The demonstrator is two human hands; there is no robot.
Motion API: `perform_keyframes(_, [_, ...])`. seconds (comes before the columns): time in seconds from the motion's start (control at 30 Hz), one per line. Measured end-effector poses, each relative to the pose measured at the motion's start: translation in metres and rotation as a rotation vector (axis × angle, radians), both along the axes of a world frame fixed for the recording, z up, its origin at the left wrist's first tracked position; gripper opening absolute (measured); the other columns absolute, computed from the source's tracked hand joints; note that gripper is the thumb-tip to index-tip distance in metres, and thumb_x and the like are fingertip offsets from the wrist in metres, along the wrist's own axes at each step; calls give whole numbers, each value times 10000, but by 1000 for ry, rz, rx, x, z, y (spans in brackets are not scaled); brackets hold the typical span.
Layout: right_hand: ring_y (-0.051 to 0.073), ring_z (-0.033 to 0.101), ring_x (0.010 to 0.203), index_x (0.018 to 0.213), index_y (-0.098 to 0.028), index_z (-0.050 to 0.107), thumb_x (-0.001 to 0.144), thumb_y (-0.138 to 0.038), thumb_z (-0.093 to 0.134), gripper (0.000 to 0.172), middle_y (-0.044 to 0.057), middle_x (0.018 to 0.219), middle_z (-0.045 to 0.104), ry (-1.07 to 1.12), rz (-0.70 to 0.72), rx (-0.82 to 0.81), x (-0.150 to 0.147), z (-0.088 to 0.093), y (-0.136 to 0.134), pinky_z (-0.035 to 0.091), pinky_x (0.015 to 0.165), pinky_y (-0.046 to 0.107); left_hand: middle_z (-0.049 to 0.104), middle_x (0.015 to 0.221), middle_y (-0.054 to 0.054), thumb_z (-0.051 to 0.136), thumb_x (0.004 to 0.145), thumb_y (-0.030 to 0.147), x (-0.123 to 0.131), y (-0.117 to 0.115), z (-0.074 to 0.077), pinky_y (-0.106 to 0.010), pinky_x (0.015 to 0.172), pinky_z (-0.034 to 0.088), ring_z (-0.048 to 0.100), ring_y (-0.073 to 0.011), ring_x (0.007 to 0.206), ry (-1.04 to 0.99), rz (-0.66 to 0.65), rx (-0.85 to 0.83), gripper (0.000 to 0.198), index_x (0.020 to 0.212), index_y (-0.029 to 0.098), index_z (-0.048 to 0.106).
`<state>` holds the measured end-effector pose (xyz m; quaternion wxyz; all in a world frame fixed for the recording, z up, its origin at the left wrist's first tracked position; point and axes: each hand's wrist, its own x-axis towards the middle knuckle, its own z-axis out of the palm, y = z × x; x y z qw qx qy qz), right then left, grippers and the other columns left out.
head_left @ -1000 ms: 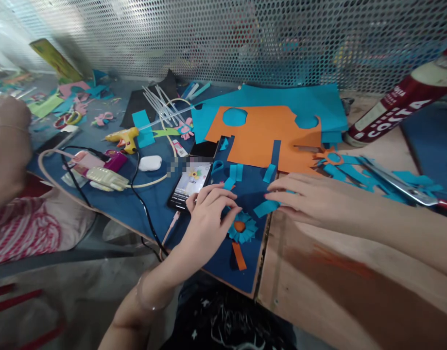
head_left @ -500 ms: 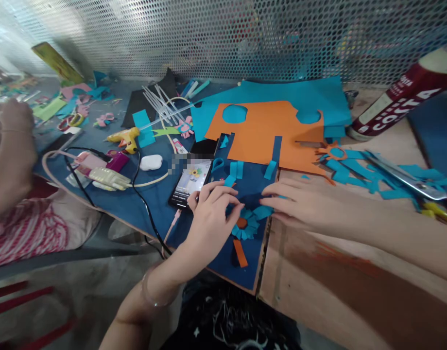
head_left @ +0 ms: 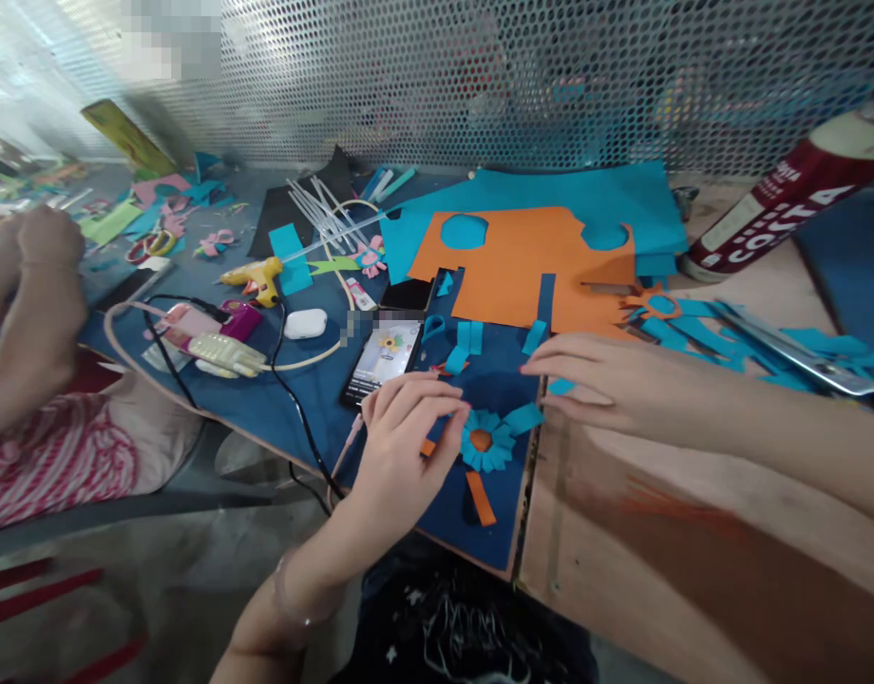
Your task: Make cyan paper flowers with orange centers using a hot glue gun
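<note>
A blue paper flower [head_left: 485,443] with an orange centre lies on a dark blue felt mat [head_left: 301,399]. My left hand [head_left: 401,446] is curled over the mat, its bunched fingertips pinching the flower's left edge; a small orange scrap [head_left: 427,446] shows beneath the fingers. My right hand [head_left: 608,385] reaches in from the right with fingers close together. Its thumb and fingers pinch a blue paper strip [head_left: 524,418] that runs to the flower's right side. An orange strip [head_left: 481,499] lies just below the flower.
A phone [head_left: 384,356] with a lit screen lies left of my hands, its cable trailing off the edge. Behind are an orange sheet [head_left: 522,266], a yellow glue gun [head_left: 256,275], a red Costa can [head_left: 779,214] and blue scraps [head_left: 700,332]. Another person's arm [head_left: 30,313] is at far left.
My left hand has slid slightly down to the flower's left edge. My right hand has drawn back to the right, and the blue strip now meets the flower.
</note>
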<state>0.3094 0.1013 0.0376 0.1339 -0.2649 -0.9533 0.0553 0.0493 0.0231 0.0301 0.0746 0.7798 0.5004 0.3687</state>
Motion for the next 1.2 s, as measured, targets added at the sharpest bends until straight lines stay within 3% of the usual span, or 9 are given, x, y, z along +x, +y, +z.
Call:
perform_keyframes(0.17, [208,648,805,1160,-186,660,943,-558,441,484,104,1026,676,-35,-113,-332,-8,10,19,528,664,344,745,908,-6,605,905,117,-3,-10,-7,-354,847,471,662,-175,937,-46,-39,92,111,881,204,668])
perform_keyframes(0.37, [273,621,962,1080,-143,707,919,-454,446,436,149,1035,665,1,-311,-221,-47,8,52,485,865,429,756,949,-1,618,900,130,-6,-14,-14,-356,869,481,649,-185,989,-66,-169,85,112,915,216,688])
perform_keyframes(0.47, [279,616,964,1103,-133,712,895,-484,491,464,161,1062,651,-16,-420,-262,-64,4,64,485,856,424,751,957,-17,599,911,125,-10,-13,-16,-351,867,499,647,-186,999,-93,-208,51,123,926,210,687])
perform_keyframes(0.57, [272,614,940,1070,-156,729,874,-504,528,447,152,1061,648,-38,-417,-312,-73,2,69,487,823,415,746,958,-22,605,904,113,-12,-13,-19,-352,873,503,645,-187,990,-99,-213,37,115,922,195,683])
perform_keyframes(0.83, [243,634,886,927,-166,725,806,-439,610,320,117,1006,687,25,-448,-431,-72,7,66,508,793,393,724,1010,-36,649,884,151,-10,-16,-22,-362,874,460,624,-199,1005,-43,-113,28,89,953,187,691])
perform_keyframes(1.03, [226,677,826,942,-225,710,747,-542,675,374,55,909,737,193,-556,-682,-53,16,48,543,724,367,731,942,0,671,875,185,-9,-21,-21,-379,827,392,631,-188,906,15,-46,46,63,914,225,700])
perform_keyframes(1.2, [224,669,805,906,-220,707,781,-475,650,289,66,908,735,153,-524,-610,-63,23,22,533,692,365,728,1040,-3,671,892,225,-9,-24,-24,-382,801,367,642,-185,885,109,-85,16,101,987,251,695])
